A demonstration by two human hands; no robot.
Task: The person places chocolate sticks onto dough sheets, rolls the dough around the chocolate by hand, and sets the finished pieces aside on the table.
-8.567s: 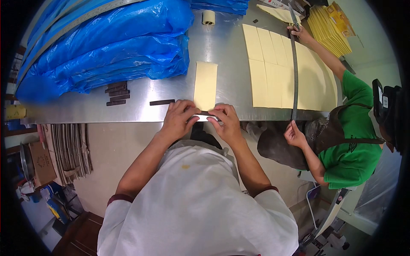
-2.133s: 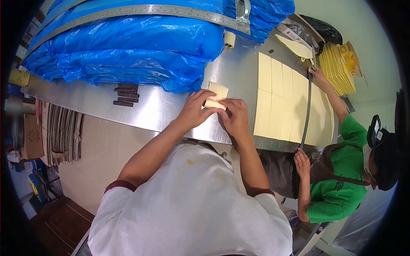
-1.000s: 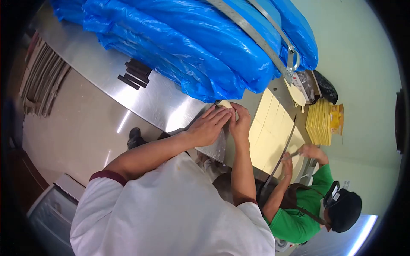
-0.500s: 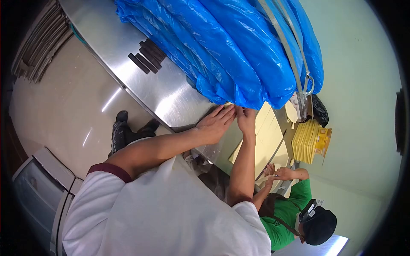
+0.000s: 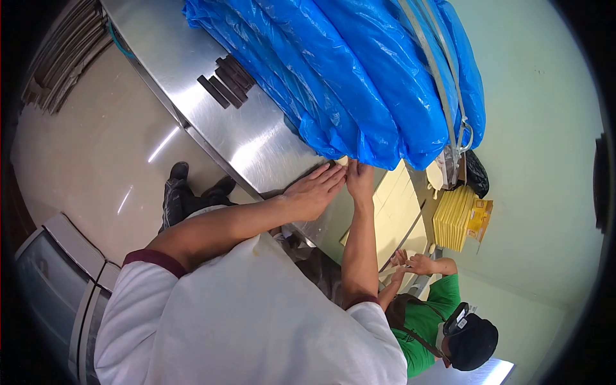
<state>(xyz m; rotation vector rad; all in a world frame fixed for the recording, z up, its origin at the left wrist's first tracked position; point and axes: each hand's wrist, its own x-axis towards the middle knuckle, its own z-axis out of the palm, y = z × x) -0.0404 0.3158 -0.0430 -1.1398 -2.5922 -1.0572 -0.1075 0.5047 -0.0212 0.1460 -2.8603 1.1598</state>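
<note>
My left hand (image 5: 314, 193) lies flat, fingers stretched out, on the steel table by a small piece of pale yellow dough (image 5: 342, 162). Close beside it, my right hand (image 5: 360, 182) is at the other side of the dough, under the edge of the blue plastic cover (image 5: 359, 83). Its fingertips are mostly hidden, so their grip does not show. Several dark brown sticks (image 5: 226, 82) lie in a small pile to the left. A pale yellow dough sheet (image 5: 388, 203), marked into strips, lies right of my right forearm.
The steel table (image 5: 256, 138) runs diagonally. Across the dough sheet, a co-worker in a green shirt (image 5: 417, 330) holds both hands over the far end. Behind stand a stack of yellow sheets (image 5: 450, 219) and a black bag (image 5: 477, 173). Flattened cardboard (image 5: 67, 61) leans at the upper left.
My hands have shifted slightly left and down in view, and more of the dough piece shows between them. The whole view has also moved a little.
</note>
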